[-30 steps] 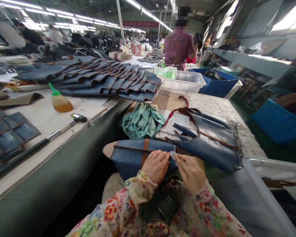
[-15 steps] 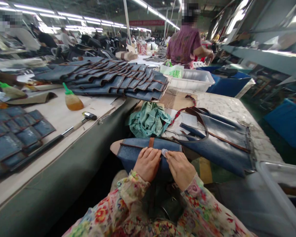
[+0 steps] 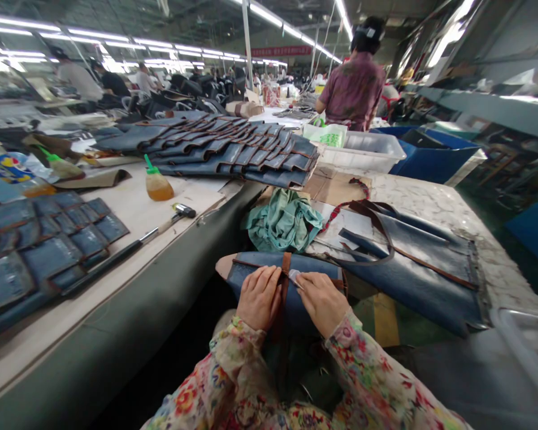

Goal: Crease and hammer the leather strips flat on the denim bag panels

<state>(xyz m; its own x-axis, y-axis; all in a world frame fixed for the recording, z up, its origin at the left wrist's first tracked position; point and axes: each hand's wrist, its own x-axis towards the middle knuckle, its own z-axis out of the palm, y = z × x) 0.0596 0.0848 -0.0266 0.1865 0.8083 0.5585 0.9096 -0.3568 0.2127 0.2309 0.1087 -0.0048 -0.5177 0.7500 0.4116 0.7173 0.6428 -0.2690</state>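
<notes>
A blue leather piece lies over a rounded form with a pale pointed end in front of me. A brown strap crosses it between my hands. My left hand is closed over the piece's near side just left of the strap, fingertips on the leather, its thumb hidden. My right hand pinches a small whitish translucent piece against the strap's right edge. What this piece is I cannot make out. The leather below both hands is in shadow.
Right of the form lies a blue leather bag piece; beyond it, a crumpled green cloth. On the left table are a hammer, a glue bottle and stacked blue leather pieces. A grey bin stands at right.
My left hand has shifted left off the brown strap, uncovering more of it. My right hand has brought the whitish piece left to the strap. The view has turned slightly left.
</notes>
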